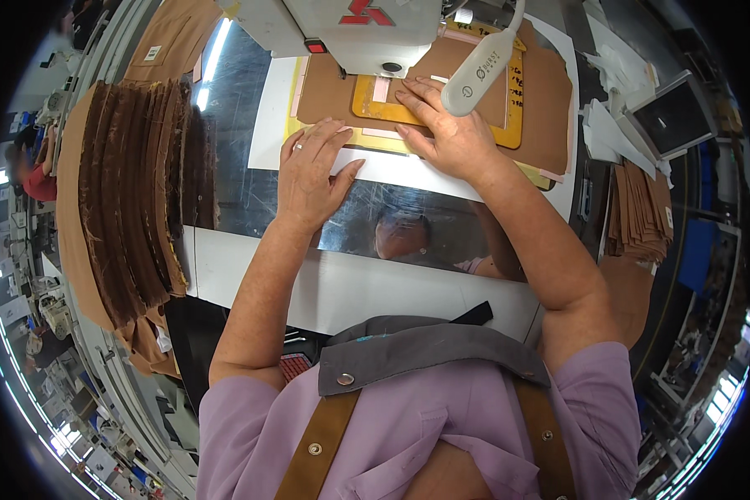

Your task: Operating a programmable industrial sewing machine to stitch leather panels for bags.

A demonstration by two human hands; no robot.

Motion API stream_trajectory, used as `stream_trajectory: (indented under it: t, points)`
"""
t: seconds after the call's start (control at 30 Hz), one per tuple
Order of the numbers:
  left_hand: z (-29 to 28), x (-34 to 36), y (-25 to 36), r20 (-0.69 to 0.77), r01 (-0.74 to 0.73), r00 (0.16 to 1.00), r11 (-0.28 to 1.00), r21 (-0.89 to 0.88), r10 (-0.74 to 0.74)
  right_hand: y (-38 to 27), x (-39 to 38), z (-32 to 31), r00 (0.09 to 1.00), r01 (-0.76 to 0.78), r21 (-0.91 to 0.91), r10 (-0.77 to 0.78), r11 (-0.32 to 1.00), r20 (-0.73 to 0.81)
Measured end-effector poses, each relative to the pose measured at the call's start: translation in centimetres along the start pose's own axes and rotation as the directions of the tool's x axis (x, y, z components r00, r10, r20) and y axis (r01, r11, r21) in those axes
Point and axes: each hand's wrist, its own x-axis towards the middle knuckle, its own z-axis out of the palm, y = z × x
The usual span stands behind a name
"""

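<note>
At 12 to 1 o'clock, a flat matte-brown fabric panel (333, 92) is laid over a pale yellow sheet (366, 143) and is partly covered by an orange-yellow, round-cornered flat frame (383, 112). The frame is touched from above by the right hand (454, 133), at 1 o'clock; its fingers are slightly spread, the thumb set apart, nothing pinched. Whether every fingertip is rested on the frame or some on the cloth cannot quite be told. At 11 o'clock, the left hand (312, 167) is laid palm-down at the panel's 7 o'clock edge, fingers held nearly together, thumb angled away. A white-grey machine head (375, 42) is mounted at 12 o'clock. Thick brown fabric pieces (129, 192) are stacked at 10 o'clock, thinner brown pieces (641, 212) at 3 o'clock.
</note>
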Motion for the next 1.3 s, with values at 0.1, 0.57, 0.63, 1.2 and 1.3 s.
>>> stream_trajectory:
  t: [0.1, 0.57, 0.63, 1.2, 1.3]
  points:
    - [0.1, 0.1, 0.2, -0.017, 0.026, 1.0, 1.0, 0.017, -0.026, 0.1, -0.1, -0.2, 1.0, -0.001, 0.006, 0.001, 1.0, -0.015]
    - [0.5, 0.1, -0.1, -0.005, 0.086, 0.996, 0.992, 0.095, -0.086, 3.6, -4.4, -4.2, 0.973, -0.039, -0.06, 0.024, 0.997, -0.228]
    - [0.5, -0.2, -0.3, 0.003, 0.094, 0.996, 0.991, 0.099, -0.094, 4.8, -5.9, -4.9, 0.967, -0.111, -0.102, 0.084, 0.989, -0.241]
    - [0.4, 0.9, 0.4, -0.017, 0.063, 0.998, 0.997, 0.036, -0.063, -2.2, -2.3, -7.4, 0.993, -0.119, 0.506, 0.109, 0.854, 0.05]
    - [0.2, 0.0, 0.3, -0.005, 0.08, 0.997, 0.997, 0.025, -0.08, -5.7, -2.8, -12.8, 0.834, -0.211, 0.733, -0.272, 0.647, 0.48]
